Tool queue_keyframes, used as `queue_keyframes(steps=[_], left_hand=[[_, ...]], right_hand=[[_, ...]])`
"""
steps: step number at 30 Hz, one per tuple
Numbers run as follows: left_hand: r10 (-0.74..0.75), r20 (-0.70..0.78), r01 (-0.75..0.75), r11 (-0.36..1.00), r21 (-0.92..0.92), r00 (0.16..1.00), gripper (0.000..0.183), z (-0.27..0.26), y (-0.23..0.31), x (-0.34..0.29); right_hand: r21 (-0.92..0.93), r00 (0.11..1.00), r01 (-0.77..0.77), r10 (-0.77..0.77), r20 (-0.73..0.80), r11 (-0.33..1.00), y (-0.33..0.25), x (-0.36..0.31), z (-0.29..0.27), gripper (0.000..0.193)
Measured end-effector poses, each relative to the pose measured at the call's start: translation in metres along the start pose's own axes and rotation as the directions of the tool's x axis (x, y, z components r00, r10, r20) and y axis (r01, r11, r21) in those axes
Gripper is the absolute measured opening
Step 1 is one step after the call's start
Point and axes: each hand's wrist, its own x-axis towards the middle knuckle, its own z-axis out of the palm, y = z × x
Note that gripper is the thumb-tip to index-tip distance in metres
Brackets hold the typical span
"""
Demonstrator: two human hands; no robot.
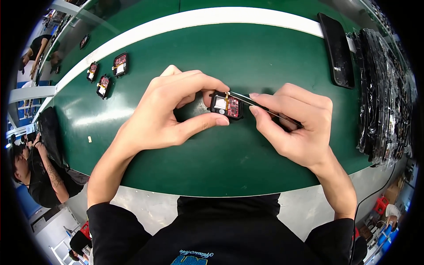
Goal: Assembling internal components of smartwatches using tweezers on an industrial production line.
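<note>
My left hand point(173, 106) grips a small black device housing point(237, 115) by its left side, thumb below and index finger at its upper edge. The housing faces up and shows a red circuit board point(234, 105), a white block point(220, 103) and a gold flex strip between them. Between thumb and fingers, my right hand point(296, 119) pinches a pair of metal tweezers point(244, 98). Their tips reach the top of the flex strip, close to my left index fingertip. Whether the tips clamp the strip is too small to tell.
Three similar open housings point(120, 65) lie at the back left of the green table point(190, 165). A black tray point(336, 51) and a stack of plastic-wrapped dark parts point(382, 97) occupy the right side. A white bar point(212, 17) crosses the back. A person in black point(48, 176) sits at the left.
</note>
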Motion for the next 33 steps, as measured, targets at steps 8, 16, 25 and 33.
queue_keyframes(steps=[8, 16, 25, 33], left_hand=[[0.029, 0.002, -0.029, 0.999, 0.016, 1.000, 0.052, 0.000, -0.003, 0.000], [0.044, 0.089, -0.030, 0.987, -0.157, 0.995, 0.056, -0.012, -0.016, 0.001], [0.067, 0.124, -0.049, 0.988, -0.147, 0.990, 0.055, -0.013, -0.017, 0.002], [0.084, 0.132, -0.069, 0.991, -0.113, 0.988, 0.053, -0.012, -0.019, 0.003]], right_hand=[[-0.158, 0.978, 0.198, -0.205, -0.025, 0.967, 0.004, -0.002, 0.008, 0.026], [0.049, 0.999, 0.044, -0.045, 0.022, 0.998, -0.001, -0.001, 0.003, 0.018], [0.110, 0.996, -0.038, 0.028, 0.087, 0.993, -0.002, 0.000, -0.001, 0.011], [0.084, 0.995, -0.030, 0.022, 0.095, 0.996, -0.003, 0.000, -0.001, 0.010]])
